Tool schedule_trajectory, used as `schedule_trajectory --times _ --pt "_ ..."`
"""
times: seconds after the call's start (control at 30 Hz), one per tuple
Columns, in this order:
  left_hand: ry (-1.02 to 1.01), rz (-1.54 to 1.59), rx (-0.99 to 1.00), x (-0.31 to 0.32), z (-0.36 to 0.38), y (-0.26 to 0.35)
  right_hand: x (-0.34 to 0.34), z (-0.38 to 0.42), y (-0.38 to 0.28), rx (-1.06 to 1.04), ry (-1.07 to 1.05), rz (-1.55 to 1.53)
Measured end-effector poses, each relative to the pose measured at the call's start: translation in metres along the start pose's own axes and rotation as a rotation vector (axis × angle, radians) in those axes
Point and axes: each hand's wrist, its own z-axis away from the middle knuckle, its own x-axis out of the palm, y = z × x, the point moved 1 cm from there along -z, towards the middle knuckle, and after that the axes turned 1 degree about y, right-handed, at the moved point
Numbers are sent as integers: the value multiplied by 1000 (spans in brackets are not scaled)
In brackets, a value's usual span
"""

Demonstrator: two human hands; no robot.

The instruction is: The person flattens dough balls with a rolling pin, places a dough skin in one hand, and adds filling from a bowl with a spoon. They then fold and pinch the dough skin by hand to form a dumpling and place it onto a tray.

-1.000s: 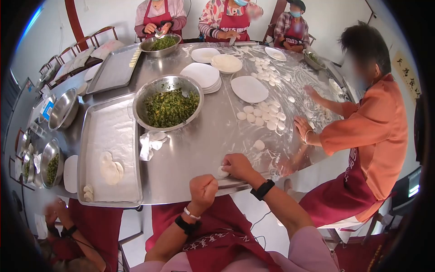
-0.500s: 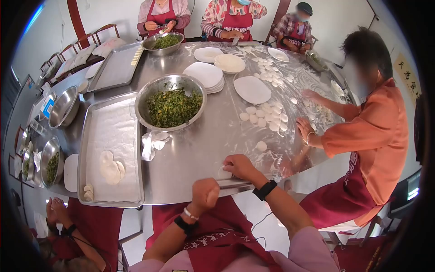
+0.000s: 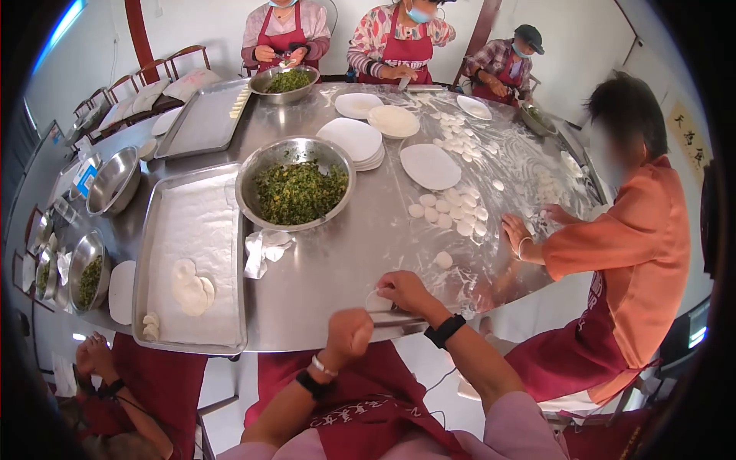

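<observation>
At the near edge of the steel desk (image 3: 330,268), my right hand (image 3: 406,294) has its fingers drawn together on the edge of a thin white dough disc (image 3: 376,303), which lies on the metal just in front of me, presumably pinched there to control its position. My left hand (image 3: 350,334) is closed in a fist beside it at the rim; whether it grips anything, I cannot tell. A narrow grey shape (image 3: 396,317) runs between them, rod or desk edge, too unclear to say.

To my left, a paper-lined tray (image 3: 141,284) carries overlapping flat discs (image 3: 193,289) and, in its near left corner, a few small folded pieces (image 3: 151,326); the lining probably guards against sticking. Just right of the tray sits a steel bowl (image 3: 250,205) of chopped green filling (image 3: 300,192), within easy reach, I judge, with a crumpled tissue (image 3: 267,250) beside it.

Ahead and to my right, more discs (image 3: 454,208) are bunched together near white powder (image 3: 529,188), likely dusted to keep dough loose, and a single disc (image 3: 443,260) lies nearer me. A co-worker in orange (image 3: 644,230) leans over that side, both hands at the surface.
</observation>
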Motion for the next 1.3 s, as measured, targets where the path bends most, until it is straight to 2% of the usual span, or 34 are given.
schedule_trajectory --times 0.1,0.17,0.3,0.4,0.5,0.63,0.67,0.77,0.83,0.87,0.97,1.07,1.17,1.27,1.3 --pt "-54 40 41 2 12 14 -4 6 6 29 -36 -20" --pt "14 69 -41 1 -6 -9 -12 11 5 6 -89 5" --pt "122 180 -216 7 -61 -32 -5 -6 22 -25 66 50" --pt "92 98 -209 1 -49 -13 0 -10 14 -3 63 47" --pt "7 11 -23 -2 -10 -3 0 -1 -3 3 -7 109" --pt "-40 8 80 0 7 9 -5 5 -2 -47 -82 66" --pt "-9 28 3 -1 -5 3 -6 7 -1 -61 -109 64" --pt "74 107 -177 1 -42 -19 -1 -6 15 -86 33 191" --pt "129 175 -230 7 -56 -31 -2 -11 10 -95 66 73" --pt "110 131 -186 5 -53 -29 -1 -14 6 -102 81 11" --pt "51 62 -61 1 -20 -16 12 -10 -10 -115 54 138" --pt "-45 -15 49 0 11 11 12 -8 -14 -138 -29 66" --pt "-24 47 88 1 10 14 5 -6 -1 -52 -67 -97" --pt "65 84 -172 0 -30 -10 -8 -4 -6 -58 -107 79" --pt "89 119 -188 1 -38 -18 -5 -7 -4 -59 -56 60"
